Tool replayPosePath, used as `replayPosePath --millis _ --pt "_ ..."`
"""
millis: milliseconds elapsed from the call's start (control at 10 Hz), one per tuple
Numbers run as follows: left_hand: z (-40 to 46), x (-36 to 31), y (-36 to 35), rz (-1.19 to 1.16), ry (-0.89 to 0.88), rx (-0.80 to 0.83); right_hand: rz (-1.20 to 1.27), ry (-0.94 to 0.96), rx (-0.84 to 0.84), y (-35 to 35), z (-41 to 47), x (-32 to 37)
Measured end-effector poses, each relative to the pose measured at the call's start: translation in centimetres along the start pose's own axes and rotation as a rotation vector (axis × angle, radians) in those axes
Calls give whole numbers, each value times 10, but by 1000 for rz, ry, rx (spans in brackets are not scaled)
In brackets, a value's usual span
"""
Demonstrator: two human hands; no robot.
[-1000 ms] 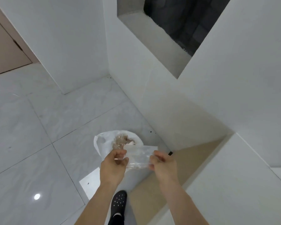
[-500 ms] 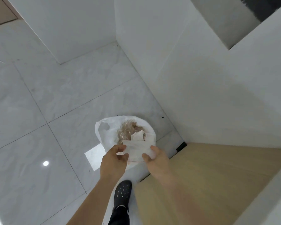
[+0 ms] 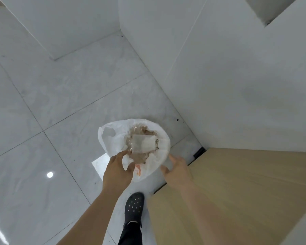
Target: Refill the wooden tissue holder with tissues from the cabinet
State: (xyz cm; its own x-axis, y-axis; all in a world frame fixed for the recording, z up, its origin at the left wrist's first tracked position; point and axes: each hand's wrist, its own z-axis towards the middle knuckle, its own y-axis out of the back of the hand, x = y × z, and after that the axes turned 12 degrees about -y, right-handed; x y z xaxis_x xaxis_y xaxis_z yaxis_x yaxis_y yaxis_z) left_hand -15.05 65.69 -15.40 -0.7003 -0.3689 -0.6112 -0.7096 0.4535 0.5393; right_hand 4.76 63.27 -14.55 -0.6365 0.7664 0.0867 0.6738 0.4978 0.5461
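Observation:
A waste bin lined with a white plastic bag stands on the floor by the white wall. Inside it, on top of brownish crumpled rubbish, lies an empty clear tissue wrapper. My left hand hovers at the bin's near rim, fingers apart, holding nothing. My right hand is just right of the bin, also open and empty. The wooden tissue holder and the tissues are out of view.
A light wooden surface fills the lower right, beside the white wall. My black perforated shoe stands on the glossy white tiled floor just behind the bin.
Both hands held the clear wrapper over the bin; it has dropped into the bin and both hands have let go and spread apart. The view has tilted further down.

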Motion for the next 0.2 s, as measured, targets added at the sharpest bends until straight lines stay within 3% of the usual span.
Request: replayPosePath --millis 200 --pt "-33 -55 27 142 -136 -31 -93 43 -99 42 -54 -17"
